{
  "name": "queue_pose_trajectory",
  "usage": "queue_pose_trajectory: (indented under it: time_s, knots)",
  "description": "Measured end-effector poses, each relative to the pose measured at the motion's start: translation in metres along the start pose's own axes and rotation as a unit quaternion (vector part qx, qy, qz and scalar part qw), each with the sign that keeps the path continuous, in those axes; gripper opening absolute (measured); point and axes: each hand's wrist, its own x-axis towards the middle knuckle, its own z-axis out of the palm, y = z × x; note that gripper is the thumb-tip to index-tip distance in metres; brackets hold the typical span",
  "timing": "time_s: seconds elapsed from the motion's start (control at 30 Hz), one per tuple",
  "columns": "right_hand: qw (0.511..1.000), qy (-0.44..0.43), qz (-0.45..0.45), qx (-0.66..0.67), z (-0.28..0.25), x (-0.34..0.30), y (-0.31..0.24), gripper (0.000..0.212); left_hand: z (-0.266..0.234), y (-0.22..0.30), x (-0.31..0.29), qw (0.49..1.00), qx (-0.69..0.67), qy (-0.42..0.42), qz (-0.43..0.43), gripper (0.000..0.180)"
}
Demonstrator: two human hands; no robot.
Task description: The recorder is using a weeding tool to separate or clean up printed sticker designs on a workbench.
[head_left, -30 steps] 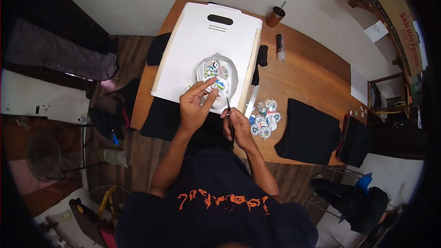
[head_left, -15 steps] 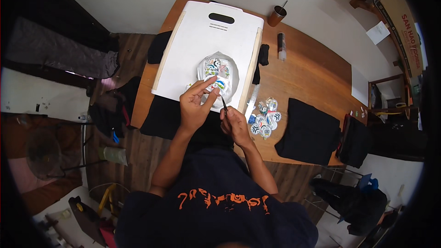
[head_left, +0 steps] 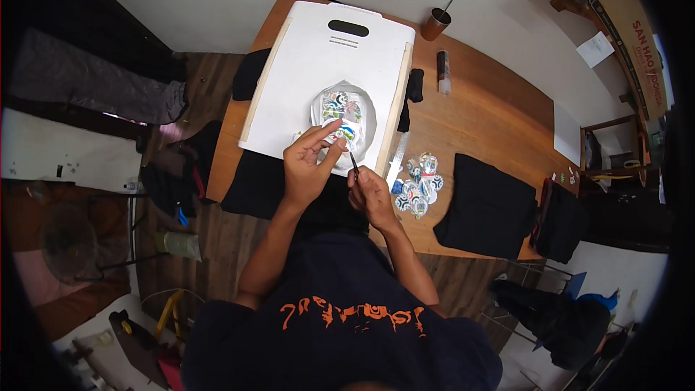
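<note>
Left hand (head_left: 308,166) pinches the sticker sheet (head_left: 346,114) on the white board (head_left: 318,65), right hand (head_left: 371,194) grips a thin dark tool (head_left: 353,165); I'd expect a slip toward fingertips (head_left: 334,146).

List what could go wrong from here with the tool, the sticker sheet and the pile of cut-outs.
1. The right hand holds a thin dark tool whose tip sits close to the left hand fingers pinching the sticker sheet; a slip could nick a fingertip or tear the sheet.
2. The pile of cut-outs lies loose beside the right wrist, near the table front edge; a sweep of the forearm could scatter them or knock them off.
</note>
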Motion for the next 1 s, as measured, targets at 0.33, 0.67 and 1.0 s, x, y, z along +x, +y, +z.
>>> queue_pose_trajectory:
  time_s: [0.33, 0.67, 1.0]
  knots:
    - [1.000, -0.001, -0.004, 0.001, -0.0005, 0.0009, -0.0016, 0.038, -0.0003, -0.0010, 0.0000, 1.000, 0.001, -0.018, -0.003, 0.033]
    - [1.000, -0.006, 0.007, 0.010, -0.0029, -0.0001, 0.0004, 0.039, -0.0016, -0.0010, -0.0001, 1.000, 0.002, -0.024, 0.000, 0.033]
    - [1.000, -0.005, 0.005, 0.005, -0.0027, -0.0006, -0.0006, 0.038, -0.0027, -0.0002, 0.0002, 0.999, 0.008, -0.034, -0.002, 0.033]
